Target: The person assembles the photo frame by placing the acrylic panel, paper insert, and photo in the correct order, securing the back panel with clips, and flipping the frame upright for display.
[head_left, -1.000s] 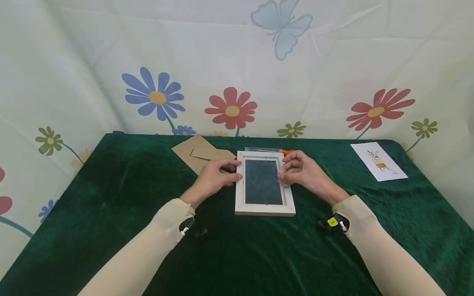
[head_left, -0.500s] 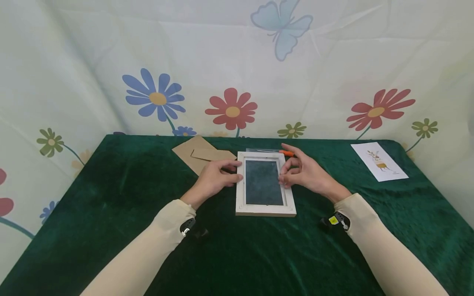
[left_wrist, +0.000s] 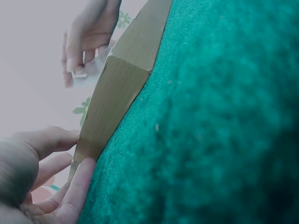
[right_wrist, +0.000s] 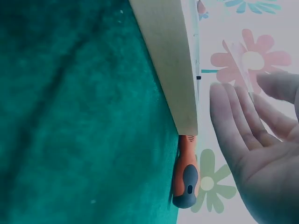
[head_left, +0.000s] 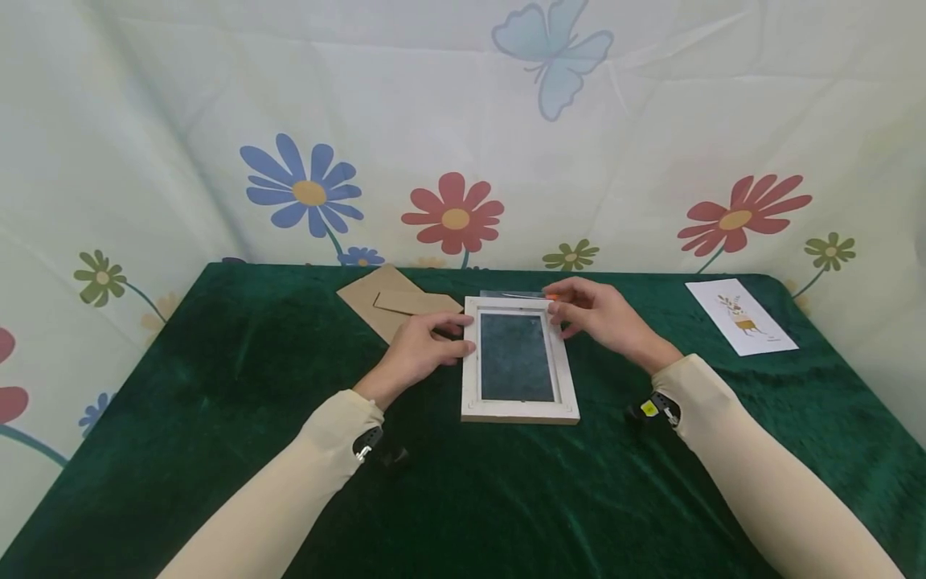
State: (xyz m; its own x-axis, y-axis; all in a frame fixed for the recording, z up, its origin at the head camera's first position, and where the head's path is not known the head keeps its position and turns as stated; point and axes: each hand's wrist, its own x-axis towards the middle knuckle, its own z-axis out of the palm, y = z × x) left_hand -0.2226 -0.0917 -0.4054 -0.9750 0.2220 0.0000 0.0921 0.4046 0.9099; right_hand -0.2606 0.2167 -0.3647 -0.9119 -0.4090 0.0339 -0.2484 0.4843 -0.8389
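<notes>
Tabletop: a dark green, velvety cloth (head_left: 181,402) spreads in front of you, softly wrinkled toward your right.
Backdrop: pale fabric (head_left: 376,72) hangs behind the table, printed with blue, red and green flowers and a light blue butterfly.
Frame: the white frame (head_left: 471,378) lies flat on the cloth between your hands, its outer sides wood-coloured.
Frame opening: a dark, greyish-green area (head_left: 515,358) shows inside the inner ledge; you cannot tell whether a pane covers it.
Left hand: your left hand (head_left: 418,344) pinches the frame's left side, thumb and fingers bent in close on the edge.
Right hand: your right hand (head_left: 604,318) is by the upper right corner, thumb and fingers nearly together on a thin clear sheet (left_wrist: 93,70), whose full outline is hard to see.
Beyond the frame: an orange-handled tool (right_wrist: 188,182) lies just past the top edge, near a clear strip (head_left: 499,294).
Left rear: a brown board (head_left: 372,281) lies with a narrower brown flap (head_left: 412,302) over it.
Right rear: a white printed card (head_left: 741,318) lies well apart.
</notes>
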